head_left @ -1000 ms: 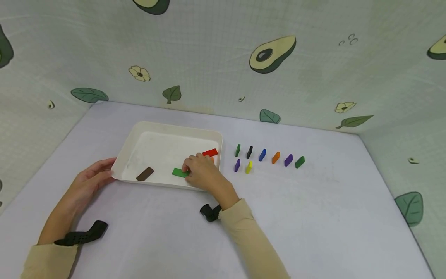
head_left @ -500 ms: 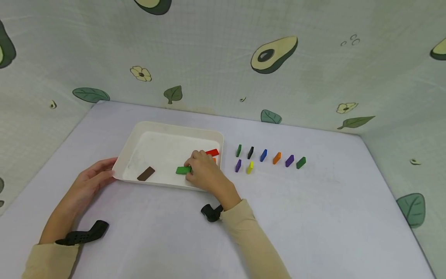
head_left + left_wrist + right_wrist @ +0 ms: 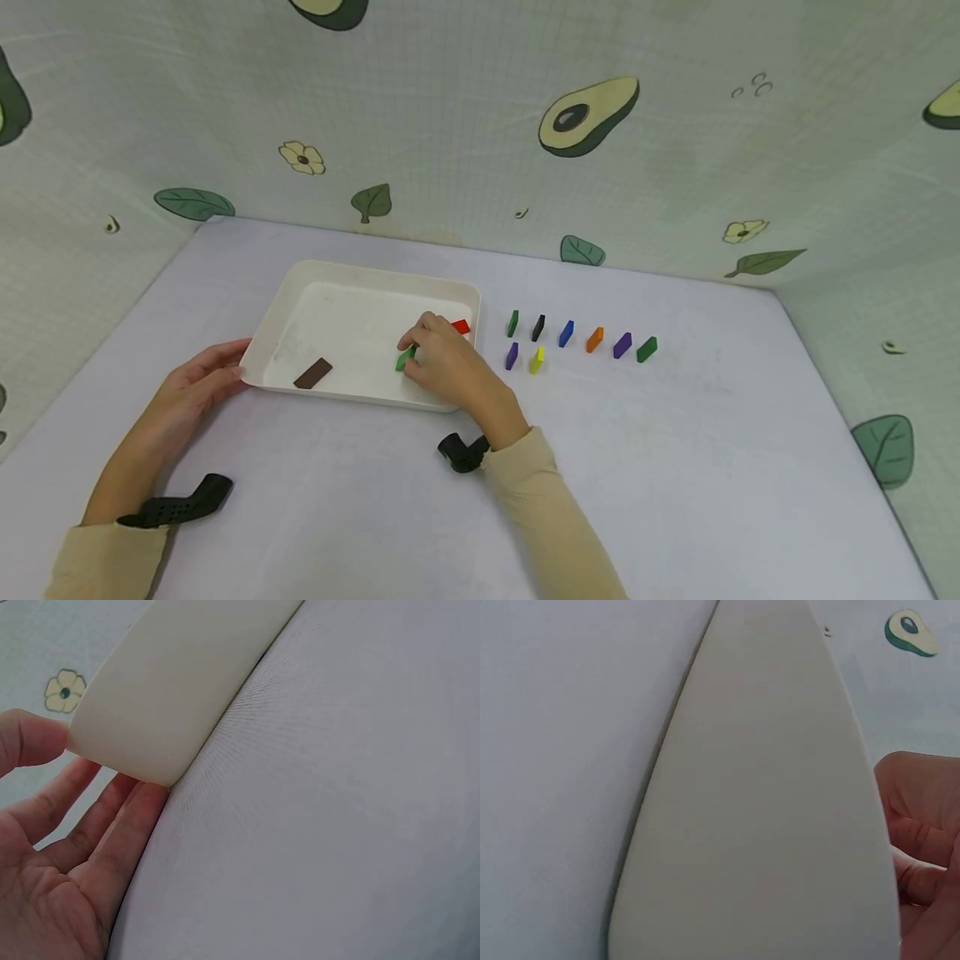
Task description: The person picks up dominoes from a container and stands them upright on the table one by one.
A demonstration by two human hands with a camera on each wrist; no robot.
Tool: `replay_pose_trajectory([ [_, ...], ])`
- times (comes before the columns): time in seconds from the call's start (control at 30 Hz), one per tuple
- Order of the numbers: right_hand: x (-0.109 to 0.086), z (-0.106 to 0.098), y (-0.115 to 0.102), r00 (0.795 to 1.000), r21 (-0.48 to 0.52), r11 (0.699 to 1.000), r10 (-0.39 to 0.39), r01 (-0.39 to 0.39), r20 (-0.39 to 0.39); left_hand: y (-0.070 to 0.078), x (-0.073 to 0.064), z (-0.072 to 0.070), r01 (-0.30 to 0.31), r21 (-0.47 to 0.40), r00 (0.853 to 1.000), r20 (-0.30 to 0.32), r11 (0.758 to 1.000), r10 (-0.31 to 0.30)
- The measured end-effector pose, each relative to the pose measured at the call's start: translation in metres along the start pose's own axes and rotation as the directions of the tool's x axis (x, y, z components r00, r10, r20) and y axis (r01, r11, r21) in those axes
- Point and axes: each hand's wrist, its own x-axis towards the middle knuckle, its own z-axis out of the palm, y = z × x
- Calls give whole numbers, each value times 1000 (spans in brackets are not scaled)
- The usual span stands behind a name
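left forearm [image 3: 123, 475] slanting in from the lower left, left hand [image 3: 197, 385] holding its fingers [image 3: 124, 840] nearly straight, left thumb [image 3: 34, 741] standing apart from them, right forearm [image 3: 555, 517] slanting in from the lower right, right hand [image 3: 447, 360] arching, right thumb [image 3: 416, 372] and index finger [image 3: 411, 336] pinching

The left hand [image 3: 197, 383] and right hand [image 3: 450, 364] are bare. The left sleeve [image 3: 108, 560] and right sleeve [image 3: 558, 521] are plain beige cloth, long, ending in straight edges near the wrists. A black left wrist mount [image 3: 182, 506] has small holes and a blunt angled end; the right wrist mount [image 3: 459, 454] is black too, with a rounded tip.
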Motion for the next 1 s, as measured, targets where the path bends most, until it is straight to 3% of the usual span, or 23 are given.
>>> replay_pose_trajectory([
  [0.2,-5,-9,2,1000,96,995,2,-2,-6,-2,1,0,-30,-52,999,30,998,32],
  [0.43,-13,-24,4,997,144,989,-16,26,-71,-2,0,0,-19,-14,1000,4,1000,19],
  [0.7,-25,-41,5,990,168,985,-16,40,-142,-3,-1,-4,-64,-98,996,51,993,69],
  [1.0,-46,-60,10,979,163,986,65,-33,-195,-4,0,-3,-45,-87,998,40,995,49],
])
